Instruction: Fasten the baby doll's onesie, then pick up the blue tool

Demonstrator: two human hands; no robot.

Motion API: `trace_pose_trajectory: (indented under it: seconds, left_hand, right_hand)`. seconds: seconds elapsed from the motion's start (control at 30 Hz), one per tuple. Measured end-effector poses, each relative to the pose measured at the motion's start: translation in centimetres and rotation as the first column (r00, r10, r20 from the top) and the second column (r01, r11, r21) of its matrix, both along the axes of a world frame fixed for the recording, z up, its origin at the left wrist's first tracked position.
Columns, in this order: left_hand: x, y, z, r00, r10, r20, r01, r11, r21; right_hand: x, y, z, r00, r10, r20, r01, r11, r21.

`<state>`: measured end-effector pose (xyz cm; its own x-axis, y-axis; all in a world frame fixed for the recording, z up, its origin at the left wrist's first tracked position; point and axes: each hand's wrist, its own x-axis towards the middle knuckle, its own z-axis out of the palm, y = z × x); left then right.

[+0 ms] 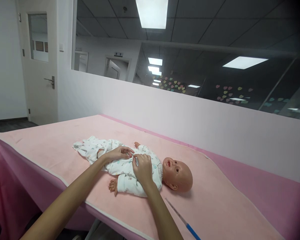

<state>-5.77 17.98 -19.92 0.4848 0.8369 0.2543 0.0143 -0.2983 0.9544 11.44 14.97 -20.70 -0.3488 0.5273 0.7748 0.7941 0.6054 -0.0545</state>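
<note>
A bald baby doll [178, 175] lies on its back, its head to the right. It wears white baby clothes [133, 185] with small prints, and the legs of the outfit lie bunched toward the left. My left hand [118, 154] rests over the belly, its fingers bent together at the front of the clothes. Close beside it, my right hand [143, 166] is on the chest with thumb and fingers pinched on the same front. The fabric between my fingertips is mostly hidden.
A thin clear stick with a blue handle [193, 231] lies near the doll's head at the table's front edge. A pink padded cover [52, 143] spreads over the table. Behind stands a white low wall [165, 115] with a window above; a door [40, 86] is at left.
</note>
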Motion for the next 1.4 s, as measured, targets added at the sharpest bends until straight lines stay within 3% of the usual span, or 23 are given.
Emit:
trace_pose_trajectory:
  seconds: [0.2,0.47,0.7,1.0,1.27,1.4]
  left_hand:
    - [0.1,0.3,-0.2,0.999,0.044,-0.004,-0.044,0.999,0.001]
    - [0.4,0.0,-0.1,0.944,0.312,0.109,-0.319,0.946,0.058]
    - [0.1,1.1,-0.7,0.866,0.456,0.204,-0.461,0.887,-0.026]
    - [-0.1,1.2,-1.0,0.849,0.448,0.28,-0.42,0.894,-0.158]
    - [0.0,1.2,-1.0,0.852,0.44,0.285,-0.412,0.898,-0.155]
    - [0.2,1.1,-0.9,0.832,0.47,0.294,-0.452,0.882,-0.133]
  right_hand:
    - [0.0,-0.2,0.1,1.0,-0.002,0.001,0.002,1.0,0.006]
    - [0.2,-0.3,0.4,0.988,-0.081,-0.131,0.083,0.996,0.015]
    - [0.5,0.1,0.2,0.965,-0.144,-0.22,0.149,0.989,0.005]
    - [0.5,-0.7,0.8,0.935,-0.036,-0.352,0.064,0.996,0.066]
    - [1.2,-2.0,2.4,0.971,0.114,-0.208,-0.038,0.94,0.34]
    - [3.9,-4.4,4.5,0.923,0.081,-0.377,0.082,0.914,0.397]
